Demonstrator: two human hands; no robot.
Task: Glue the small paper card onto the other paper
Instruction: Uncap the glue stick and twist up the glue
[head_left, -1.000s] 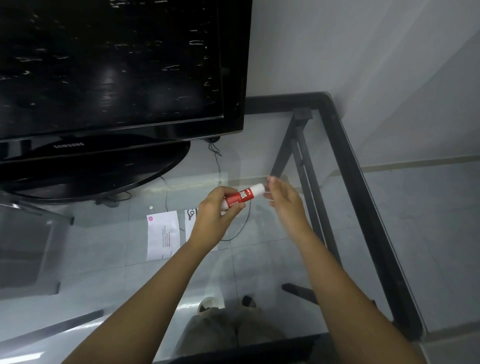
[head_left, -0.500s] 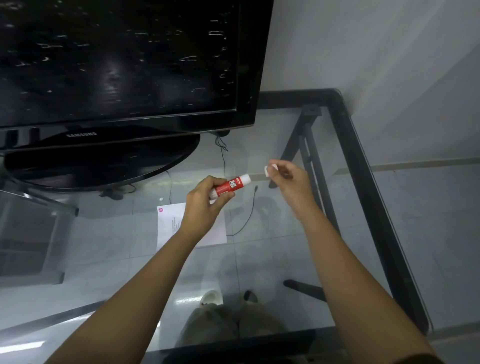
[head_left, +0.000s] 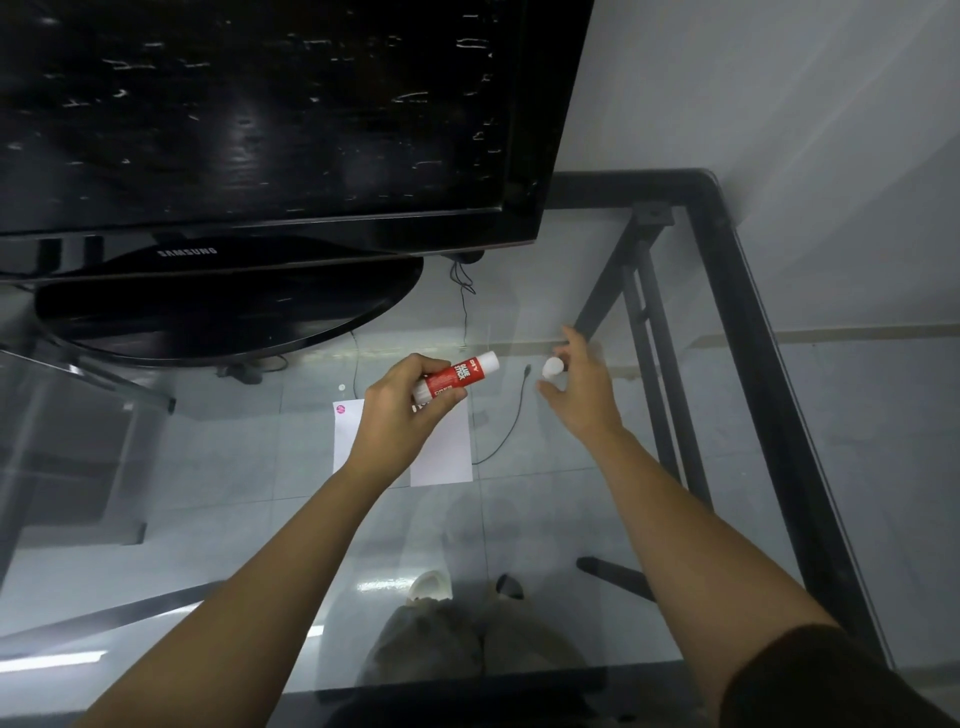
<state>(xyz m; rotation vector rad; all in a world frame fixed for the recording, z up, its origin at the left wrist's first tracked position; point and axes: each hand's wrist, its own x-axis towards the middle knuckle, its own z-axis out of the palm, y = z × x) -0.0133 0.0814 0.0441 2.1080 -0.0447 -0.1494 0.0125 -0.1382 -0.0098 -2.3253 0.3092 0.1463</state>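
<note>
My left hand (head_left: 400, 415) grips a red and white glue stick (head_left: 457, 376) by its lower end. The stick is uncapped and its tip points up and to the right. Off to the right, my right hand (head_left: 582, 395) pinches the white cap (head_left: 552, 367) between thumb and fingertips, low over the glass table (head_left: 545, 519). Two white papers lie side by side on the glass under my left hand: one with a pink mark (head_left: 344, 436) and a plain one (head_left: 441, 460). My left hand and wrist hide most of both.
A large black television (head_left: 260, 130) on an oval stand (head_left: 223, 317) fills the back left of the table. The black table frame (head_left: 753, 364) runs along the right edge. A thin black cable (head_left: 511, 415) shows beside the papers. My feet show through the glass.
My right hand pulled the cap off the glue stick and carried it right and down toward the glass. My left hand kept hold of the stick.
</note>
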